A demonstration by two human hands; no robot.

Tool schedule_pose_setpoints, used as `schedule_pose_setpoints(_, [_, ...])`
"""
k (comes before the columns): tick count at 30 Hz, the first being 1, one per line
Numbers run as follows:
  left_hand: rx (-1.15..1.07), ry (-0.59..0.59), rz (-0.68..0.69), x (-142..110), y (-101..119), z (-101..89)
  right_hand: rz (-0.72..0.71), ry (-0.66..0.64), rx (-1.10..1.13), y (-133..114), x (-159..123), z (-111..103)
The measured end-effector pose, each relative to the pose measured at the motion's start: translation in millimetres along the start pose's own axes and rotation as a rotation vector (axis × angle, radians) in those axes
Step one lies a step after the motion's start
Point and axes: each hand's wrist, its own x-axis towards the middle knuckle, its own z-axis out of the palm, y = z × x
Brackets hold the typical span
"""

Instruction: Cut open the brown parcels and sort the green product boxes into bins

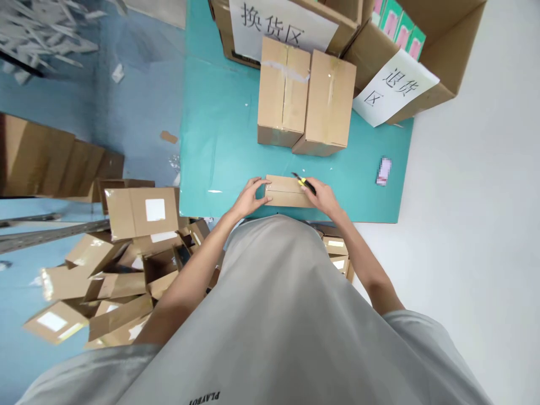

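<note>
A small, narrow cardboard box (pixel 283 191) lies flat near the front edge of the teal table, with a lengthwise seam along its top. My left hand (pixel 248 198) grips its left end, thumb and fingers at the two corners. In my right hand (pixel 324 198) is a black and yellow utility knife (pixel 307 183). Its dark tip points up and left above the box, and my right fingers are closed round the handle. That hand covers the box's right end.
Two taller cardboard cartons (pixel 304 98) stand behind on the teal table (pixel 219 140). Larger open boxes with paper signs (pixel 396 87) are at the back, one holding several green and pink packs. A phone (pixel 383 171) lies to the right. Discarded boxes (pixel 139 211) pile up at lower left.
</note>
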Motion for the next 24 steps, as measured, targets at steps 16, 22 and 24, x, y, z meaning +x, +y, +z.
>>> schedule_pose_setpoints(16, [-0.018,0.201,-0.049,174.5,64.2,-60.1,0.635,0.687,0.710,71.4,111.6,-55.7])
schedule_pose_setpoints(22, [-0.128,0.181,-0.029,197.0,89.3,-11.7,0.678,0.739,0.621,106.2,96.0,-96.9])
schedule_pose_setpoints(24, [-0.139,0.170,-0.024,206.7,96.1,-4.8,0.692,0.716,0.581,112.7,96.6,-110.4])
